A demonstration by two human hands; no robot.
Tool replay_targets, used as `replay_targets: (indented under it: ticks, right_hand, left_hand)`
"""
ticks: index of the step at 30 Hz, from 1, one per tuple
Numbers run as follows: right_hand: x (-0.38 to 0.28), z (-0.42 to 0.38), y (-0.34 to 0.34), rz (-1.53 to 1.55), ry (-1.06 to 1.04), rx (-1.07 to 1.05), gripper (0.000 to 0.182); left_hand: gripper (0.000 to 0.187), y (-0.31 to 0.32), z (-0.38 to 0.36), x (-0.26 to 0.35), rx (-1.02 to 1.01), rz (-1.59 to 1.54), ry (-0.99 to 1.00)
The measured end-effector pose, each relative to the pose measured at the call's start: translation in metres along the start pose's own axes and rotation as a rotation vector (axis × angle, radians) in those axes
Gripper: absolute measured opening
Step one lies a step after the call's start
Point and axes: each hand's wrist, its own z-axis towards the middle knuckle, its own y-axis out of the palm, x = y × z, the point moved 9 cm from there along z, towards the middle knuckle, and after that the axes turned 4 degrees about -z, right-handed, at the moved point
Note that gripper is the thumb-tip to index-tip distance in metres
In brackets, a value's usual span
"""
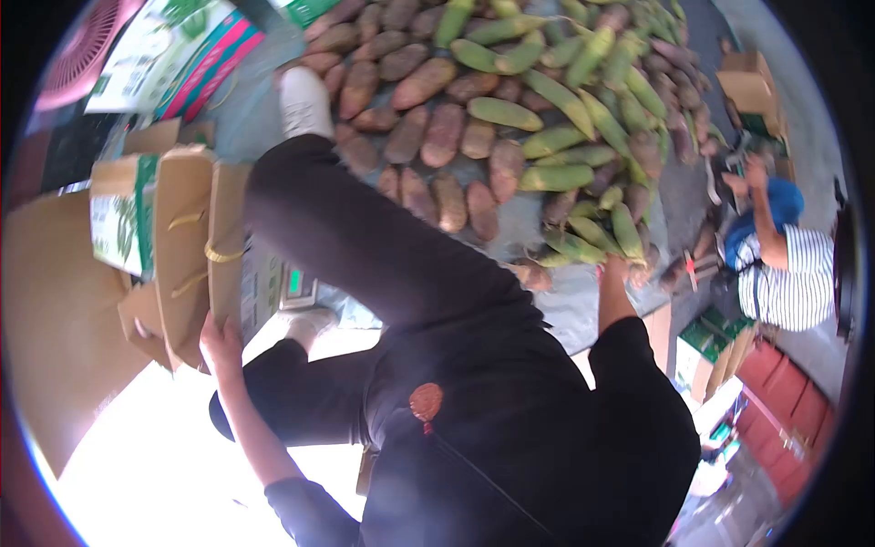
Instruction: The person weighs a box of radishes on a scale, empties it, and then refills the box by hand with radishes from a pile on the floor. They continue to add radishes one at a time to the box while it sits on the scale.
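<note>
the view looks straight down the person's own dark-clothed body, one leg stretched up toward 12 o'clock and ending in a white shoe (303, 102). the left hand (220, 345), at about 8 o'clock, rests against the lower edge of a bundle of flat cardboard boxes (187, 246) tied with yellow straps; its fingers (211, 328) are curled narrowly on that edge, seemingly gripping it, though the grip itself is partly hidden. just right of the bundle, between it and the leg, sits a small scale with a green display (297, 283).

the right hand (618, 266), at about 3 o'clock from the centre, reaches into the near edge of a heap of green corn cobs (583, 109). its fingers are buried among the cobs, so whether they are wide, narrow or holding one cannot be told. the corn fills the upper right of the floor, from 12 to 2 o'clock, and just left of it, touching it, lies a spread of brown sweet potatoes (428, 128).

at 3 o'clock, well apart from the right hand, another person in a striped shirt (788, 283) and blue cap crouches beside the heap. printed cartons (173, 55) lie at 11 o'clock, with more boxes (752, 87) at 2 o'clock.
</note>
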Motion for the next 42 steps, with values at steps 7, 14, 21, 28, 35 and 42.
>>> replay_targets:
  ticks: [7, 14, 21, 28, 35, 42]
  right_hand:
    - [-0.064, -0.025, 0.043, -0.2, -0.512, -0.251, 0.028]
    - [-0.156, -0.199, 0.112, -0.822, -1.31, -0.301, 0.028]
    - [-0.226, -0.27, 0.129, -0.709, -1.548, -0.332, 0.026]
    - [-0.336, -0.461, 0.128, 0.003, -1.469, -0.663, 0.028]
    - [-0.37, -0.66, 0.13, 0.333, -1.467, -1.214, 0.031]
    - [-0.289, -0.812, 0.191, 0.134, -1.428, -1.692, 0.026]
  left_hand:
    - [0.026, 0.0, -0.002, -0.011, 0.028, 0.008, -0.065]
    - [0.019, -0.008, -0.008, 0.012, 0.038, 0.13, 0.017]
    - [0.008, 0.0, -0.01, 0.004, -0.031, 0.305, -0.066]
    - [0.008, -0.008, -0.022, 0.016, -0.031, 0.613, -0.018]
    - [0.007, -0.016, -0.027, 0.018, 0.058, 0.624, 0.002]
    - [0.004, -0.018, -0.023, 0.021, -0.006, 0.628, -0.015]
